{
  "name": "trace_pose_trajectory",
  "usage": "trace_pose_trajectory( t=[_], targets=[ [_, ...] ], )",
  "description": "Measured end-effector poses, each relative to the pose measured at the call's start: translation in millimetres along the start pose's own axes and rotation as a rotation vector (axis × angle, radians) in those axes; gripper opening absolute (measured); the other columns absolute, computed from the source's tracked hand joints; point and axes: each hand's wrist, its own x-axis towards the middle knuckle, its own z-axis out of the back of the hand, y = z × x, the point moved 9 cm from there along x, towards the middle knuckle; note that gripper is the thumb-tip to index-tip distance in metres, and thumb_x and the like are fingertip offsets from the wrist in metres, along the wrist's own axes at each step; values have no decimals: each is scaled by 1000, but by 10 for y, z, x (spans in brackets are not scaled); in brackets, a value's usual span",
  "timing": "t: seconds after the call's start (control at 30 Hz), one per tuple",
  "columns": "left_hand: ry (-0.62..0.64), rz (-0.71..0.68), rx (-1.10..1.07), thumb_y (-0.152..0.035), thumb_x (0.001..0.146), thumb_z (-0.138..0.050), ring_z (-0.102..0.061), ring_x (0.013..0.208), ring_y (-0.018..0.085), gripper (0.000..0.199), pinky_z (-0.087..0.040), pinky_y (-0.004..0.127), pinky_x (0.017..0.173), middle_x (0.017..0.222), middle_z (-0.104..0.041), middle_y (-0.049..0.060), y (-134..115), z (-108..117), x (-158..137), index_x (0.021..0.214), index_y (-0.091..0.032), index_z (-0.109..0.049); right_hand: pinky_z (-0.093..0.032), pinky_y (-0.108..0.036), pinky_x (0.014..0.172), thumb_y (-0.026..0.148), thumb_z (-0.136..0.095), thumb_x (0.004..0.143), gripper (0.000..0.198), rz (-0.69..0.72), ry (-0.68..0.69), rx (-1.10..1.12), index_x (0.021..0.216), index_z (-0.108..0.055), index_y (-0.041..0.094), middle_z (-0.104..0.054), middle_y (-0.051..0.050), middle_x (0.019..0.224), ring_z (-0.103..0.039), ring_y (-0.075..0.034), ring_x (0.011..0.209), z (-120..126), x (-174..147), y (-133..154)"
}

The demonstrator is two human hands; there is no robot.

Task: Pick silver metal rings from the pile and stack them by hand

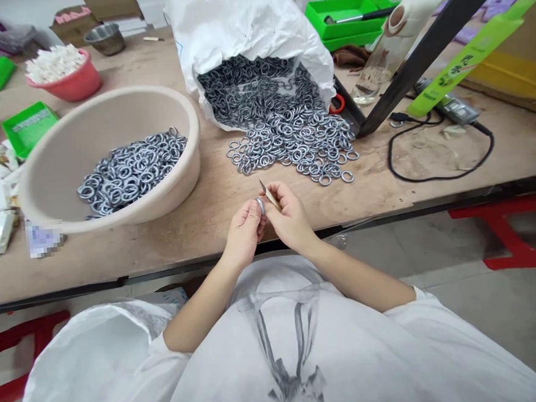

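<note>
Between the fingers of my left hand [245, 224] is one grey ring [260, 206], held at the table's front edge. My right hand [290, 215] is closed round a small pointed knife [269, 195], its dark tip facing away from me, and its fingers are right beside the ring. Just beyond my hands, a heap of similar grey rings [291, 141] spills from the mouth of a large white sack [247, 28]. To the left stands a wide beige basin [162, 199] with many more rings [132, 170] inside.
A green tray [31, 129], a red bowl of white pieces [69, 86] and a metal bowl [104, 40] stand at the left. On the right are a slanted black post [423, 55], a spray bottle [389, 39] and a looped cable [441, 178]. Red stools [518, 232] flank the table.
</note>
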Motion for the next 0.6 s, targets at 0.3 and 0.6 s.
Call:
trace_pose_trajectory(
  t=[0.3, 0.6],
  targets=[
    [-7, 56, -26, -54, 77, -73, -32, 44, 3, 46, -23, 15, 40, 58, -42, -5, -102, -80, -112, 68, -17, -46, -46, -29, 74, 61, -51, 93, 45, 229, 132, -229, 92, -67, 19, -63, -3, 83, -59, -17, 79, 41, 41, 372],
    [-74, 123, -112, -38, 78, -69, -29, 41, 3, 35, -19, 16, 39, 54, -38, -7, -119, -70, -140, 66, -18, -43, -31, -28, 61, 56, -39, 100, 50, 433, 182, -696, 73, -59, 18, -57, -2, 69, -50, -13, 64, 39, -167, 513]
  ],
)
